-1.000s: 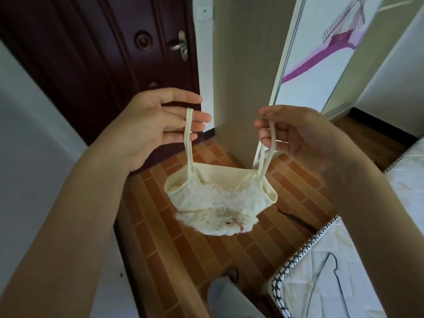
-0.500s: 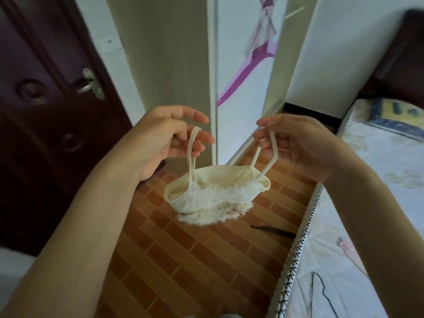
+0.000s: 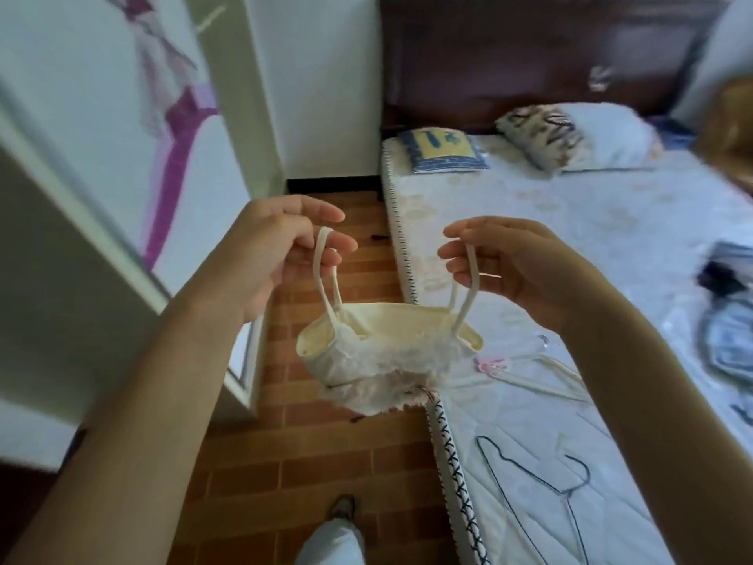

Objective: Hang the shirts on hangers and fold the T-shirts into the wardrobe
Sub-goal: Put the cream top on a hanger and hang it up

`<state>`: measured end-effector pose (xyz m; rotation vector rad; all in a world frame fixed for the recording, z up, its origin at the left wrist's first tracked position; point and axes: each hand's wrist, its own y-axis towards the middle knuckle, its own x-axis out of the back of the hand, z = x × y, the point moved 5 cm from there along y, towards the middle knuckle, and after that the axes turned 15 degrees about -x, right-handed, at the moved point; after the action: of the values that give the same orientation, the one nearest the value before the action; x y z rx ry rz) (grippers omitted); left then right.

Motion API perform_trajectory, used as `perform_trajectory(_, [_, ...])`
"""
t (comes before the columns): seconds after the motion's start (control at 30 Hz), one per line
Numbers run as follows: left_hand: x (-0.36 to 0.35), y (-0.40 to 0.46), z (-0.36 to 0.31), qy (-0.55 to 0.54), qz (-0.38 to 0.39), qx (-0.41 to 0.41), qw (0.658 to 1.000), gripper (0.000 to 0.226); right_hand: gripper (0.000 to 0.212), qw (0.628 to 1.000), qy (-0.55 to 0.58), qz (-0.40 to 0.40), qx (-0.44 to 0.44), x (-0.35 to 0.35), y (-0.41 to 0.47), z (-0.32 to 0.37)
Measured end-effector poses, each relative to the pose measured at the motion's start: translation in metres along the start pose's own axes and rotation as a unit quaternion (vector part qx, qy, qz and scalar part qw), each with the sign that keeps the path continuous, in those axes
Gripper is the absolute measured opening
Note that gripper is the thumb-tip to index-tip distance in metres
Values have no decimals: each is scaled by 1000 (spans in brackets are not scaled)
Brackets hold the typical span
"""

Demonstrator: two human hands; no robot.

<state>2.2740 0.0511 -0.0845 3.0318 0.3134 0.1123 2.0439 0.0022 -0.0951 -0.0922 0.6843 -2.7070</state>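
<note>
A cream camisole [image 3: 387,356] is held aloft over the floor by its straps, pinched by the left hand [image 3: 281,254] and right hand [image 3: 513,263]. Hanging seems in hand; the wire hanger [image 3: 542,479] on the near bed [image 3: 611,246] is needed next.

Soft daylight fills the room, brightest on the white wall [image 3: 326,95] at the upper middle of the frame and on the pale mattress [image 3: 591,246] at right. Shadows are faint and diffuse; both forearms look dim on their near sides in the lower corners. There is no hard glare. The wide lens bends straight lines: the wardrobe door [image 3: 102,157] at the left leans and curves. Motion blur smears the left edge and the upper right corner, where an orange-brown shape [image 3: 729,132] is unreadable. The dark headboard [image 3: 529,55] stays murky and slightly soft.
</note>
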Motion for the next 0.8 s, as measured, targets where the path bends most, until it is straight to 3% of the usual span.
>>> perform_trajectory(0.4, [-96,99,45,-8,279,19,960,29,20,952,161,-255,-54,61,-4,-53])
perform_trajectory(0.8, [-182,117,136,34,350,95,931,35,19,906,252,-317,-122,101,12,-159])
